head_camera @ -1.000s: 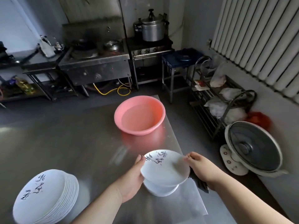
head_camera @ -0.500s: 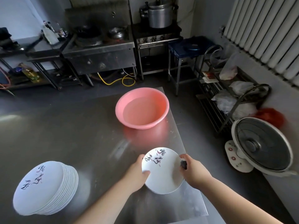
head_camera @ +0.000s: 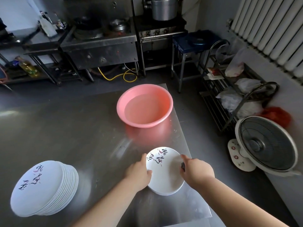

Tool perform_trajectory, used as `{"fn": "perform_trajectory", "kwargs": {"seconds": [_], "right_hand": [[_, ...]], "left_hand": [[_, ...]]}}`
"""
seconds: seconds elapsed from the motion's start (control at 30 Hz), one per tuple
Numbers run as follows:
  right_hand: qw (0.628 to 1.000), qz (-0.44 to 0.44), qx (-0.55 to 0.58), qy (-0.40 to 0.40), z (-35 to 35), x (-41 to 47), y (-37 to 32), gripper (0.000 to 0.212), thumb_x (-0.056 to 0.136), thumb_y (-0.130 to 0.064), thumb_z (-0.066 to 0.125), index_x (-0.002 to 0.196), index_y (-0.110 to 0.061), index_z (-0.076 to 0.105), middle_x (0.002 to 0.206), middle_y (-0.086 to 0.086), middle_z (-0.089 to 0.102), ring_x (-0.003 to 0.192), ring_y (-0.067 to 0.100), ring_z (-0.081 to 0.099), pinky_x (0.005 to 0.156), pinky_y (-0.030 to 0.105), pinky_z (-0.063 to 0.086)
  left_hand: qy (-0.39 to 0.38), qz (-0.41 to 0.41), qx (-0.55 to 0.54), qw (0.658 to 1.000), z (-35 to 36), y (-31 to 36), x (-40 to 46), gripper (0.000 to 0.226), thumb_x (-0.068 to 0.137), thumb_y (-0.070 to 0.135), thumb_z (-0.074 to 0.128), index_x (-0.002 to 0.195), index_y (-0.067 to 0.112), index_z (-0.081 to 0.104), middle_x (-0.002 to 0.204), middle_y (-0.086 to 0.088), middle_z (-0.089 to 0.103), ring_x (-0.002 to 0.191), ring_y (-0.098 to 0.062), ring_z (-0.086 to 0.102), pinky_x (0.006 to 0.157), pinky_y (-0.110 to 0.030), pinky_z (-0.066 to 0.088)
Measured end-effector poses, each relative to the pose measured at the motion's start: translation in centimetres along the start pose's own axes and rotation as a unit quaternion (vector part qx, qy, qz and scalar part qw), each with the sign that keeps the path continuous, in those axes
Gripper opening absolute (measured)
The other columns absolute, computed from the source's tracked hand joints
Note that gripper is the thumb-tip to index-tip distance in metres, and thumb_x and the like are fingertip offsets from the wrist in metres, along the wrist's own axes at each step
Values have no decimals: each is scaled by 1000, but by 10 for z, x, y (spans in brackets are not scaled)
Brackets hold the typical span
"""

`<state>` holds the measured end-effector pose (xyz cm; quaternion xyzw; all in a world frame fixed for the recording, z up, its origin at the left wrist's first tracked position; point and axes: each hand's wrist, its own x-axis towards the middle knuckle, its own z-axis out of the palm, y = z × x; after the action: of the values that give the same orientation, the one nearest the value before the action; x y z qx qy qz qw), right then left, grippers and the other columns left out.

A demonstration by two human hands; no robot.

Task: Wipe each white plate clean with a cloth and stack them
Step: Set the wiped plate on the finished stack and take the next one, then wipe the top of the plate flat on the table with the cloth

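Change: a second ago the plate was held tilted above the small pile; it now lies flat on that pile, and both hands have come down with it.
Table (head_camera: 68,128): steel top, carrying everything below.
Fan (head_camera: 265,143): on the floor, right of the table.
Basin (head_camera: 145,105): pink, holding water, at the far right of the table.
Tall stack (head_camera: 44,188): white plates, leaning, near left corner.
Small pile (head_camera: 165,192): near right edge, under the top plate.
Top plate (head_camera: 165,167): printed face up, between the hands.
Left hand (head_camera: 139,172): fingers curled over the plate's left rim, gripping it.
Right hand (head_camera: 196,171): at the right rim, closed around a dark cloth (head_camera: 182,165), mostly hidden.
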<state>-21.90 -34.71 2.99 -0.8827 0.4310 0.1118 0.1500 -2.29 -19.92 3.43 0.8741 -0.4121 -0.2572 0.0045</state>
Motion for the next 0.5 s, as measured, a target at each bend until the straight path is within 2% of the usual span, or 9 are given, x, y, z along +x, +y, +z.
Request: {"fn": "perform_trajectory", "kwargs": {"seconds": [0.07,0.13,0.27,0.33,0.4,0.5], "right_hand": [[1000,-3,-27,-11,-8,0,-1,26,96,-38,40,119,-31,50,76,-5,56,73,28,63,60,31,51],[999,0,-38,-14,-20,-2,-3,21,95,-46,46,106,-29,48,82,-8,60,78,27,66,60,30,50],[999,-19,-41,15,-41,-7,-20,44,89,-75,44,105,-34,47,98,-15,69,78,19,64,56,29,47],[998,-40,-32,37,-45,-9,-39,53,86,-82,38,111,-37,49,101,-21,70,82,14,66,54,28,43],[996,-59,-18,61,-44,-9,-66,63,85,-86,32,123,-39,51,100,-23,69,87,11,67,54,27,43],[992,-99,24,72,-36,-7,-118,77,85,-88,27,140,-39,50,95,-21,66,92,9,66,63,29,48]], "left_hand": [[0,6,1,1000,2,-3,1,59,99,43,53,148,26,23,121,-3,70,108,-35,66,72,-37,41],[-2,13,3,1000,4,-7,1,64,99,46,53,151,27,22,120,-3,70,107,-33,67,71,-37,41],[15,25,10,1000,-4,-23,-2,80,98,59,49,163,29,13,127,-2,69,115,-29,66,76,-37,46],[34,27,0,999,-17,-39,-7,79,97,62,48,163,32,16,129,1,69,117,-27,66,82,-36,51],[56,28,-11,998,-34,-64,-16,69,97,64,48,157,37,28,126,5,70,115,-24,67,85,-35,53],[94,15,-19,995,-62,-120,-34,54,95,66,46,144,42,41,111,8,72,104,-23,68,74,-32,46]]}}
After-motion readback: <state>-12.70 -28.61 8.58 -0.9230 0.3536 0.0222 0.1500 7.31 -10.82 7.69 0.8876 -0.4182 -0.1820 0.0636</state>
